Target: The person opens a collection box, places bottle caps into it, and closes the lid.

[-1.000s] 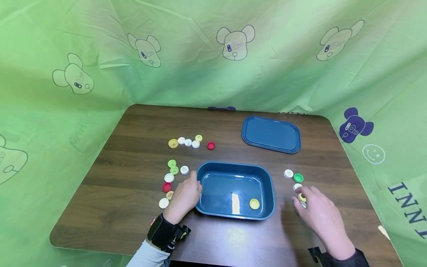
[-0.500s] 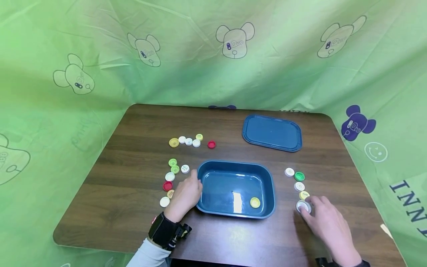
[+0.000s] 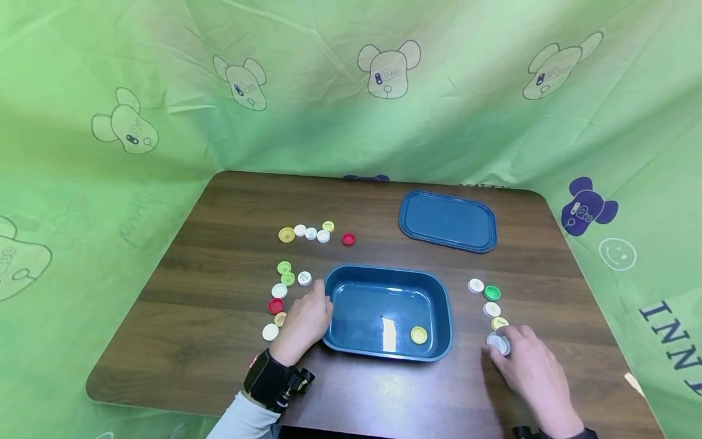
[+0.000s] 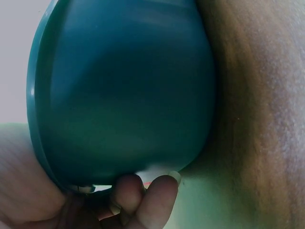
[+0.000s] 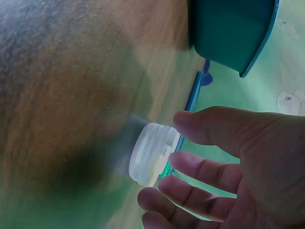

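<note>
My left hand (image 3: 304, 320) grips the left wall of a deep blue plastic box (image 3: 351, 344); in the left wrist view its curled fingertips (image 4: 157, 200) lie against the rim. One yellow bottle cap (image 3: 419, 335) lies on the box floor. My right hand (image 3: 533, 369) is over a white bottle cap (image 3: 498, 344) at the near end of a row on the right. In the right wrist view the thumb and relaxed fingers are spread at this ridged cap's (image 5: 150, 152) upper edge, with space between thumb and index. Whether they touch it is hard to tell.
Beyond that white cap, the row has yellow (image 3: 499, 323), white (image 3: 492, 309) and green (image 3: 492, 292) caps. Several mixed caps (image 3: 276, 306) lie left of the box, and more (image 3: 311, 233) behind. A blue lid (image 3: 447, 221) rests at the back right of the wooden table (image 3: 181, 317).
My right hand has drawn back from above the yellow cap to the nearest white cap, uncovering the yellow one; its thumb has shifted to that cap's near edge. My left hand stays on the box.
</note>
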Tool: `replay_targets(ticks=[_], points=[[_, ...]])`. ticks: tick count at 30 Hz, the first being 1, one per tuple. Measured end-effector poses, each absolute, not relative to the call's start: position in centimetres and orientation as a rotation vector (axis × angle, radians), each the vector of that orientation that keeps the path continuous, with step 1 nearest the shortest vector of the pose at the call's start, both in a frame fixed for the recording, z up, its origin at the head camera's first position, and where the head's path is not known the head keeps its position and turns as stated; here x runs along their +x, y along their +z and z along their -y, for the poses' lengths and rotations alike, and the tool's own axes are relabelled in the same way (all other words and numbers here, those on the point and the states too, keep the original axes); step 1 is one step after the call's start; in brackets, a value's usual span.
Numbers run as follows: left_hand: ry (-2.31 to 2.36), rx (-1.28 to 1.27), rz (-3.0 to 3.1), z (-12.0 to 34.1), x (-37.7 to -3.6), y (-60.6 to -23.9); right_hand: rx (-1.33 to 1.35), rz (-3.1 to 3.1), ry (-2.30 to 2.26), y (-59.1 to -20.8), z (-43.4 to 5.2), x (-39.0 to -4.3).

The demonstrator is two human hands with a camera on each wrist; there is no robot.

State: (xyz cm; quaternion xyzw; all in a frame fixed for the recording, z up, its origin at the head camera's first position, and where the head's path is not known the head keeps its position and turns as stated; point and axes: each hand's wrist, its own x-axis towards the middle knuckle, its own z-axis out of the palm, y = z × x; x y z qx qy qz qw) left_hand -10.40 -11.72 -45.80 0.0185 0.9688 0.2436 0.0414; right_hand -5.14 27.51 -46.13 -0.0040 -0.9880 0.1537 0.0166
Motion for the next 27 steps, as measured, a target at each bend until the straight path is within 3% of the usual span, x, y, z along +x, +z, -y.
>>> replay_targets(ticks=[27], points=[[0.744, 0.070, -2.985, 11.7, -10.3, -46.0, 0.022, 2.937, 0.437, -47.0, -27.0, -5.2]])
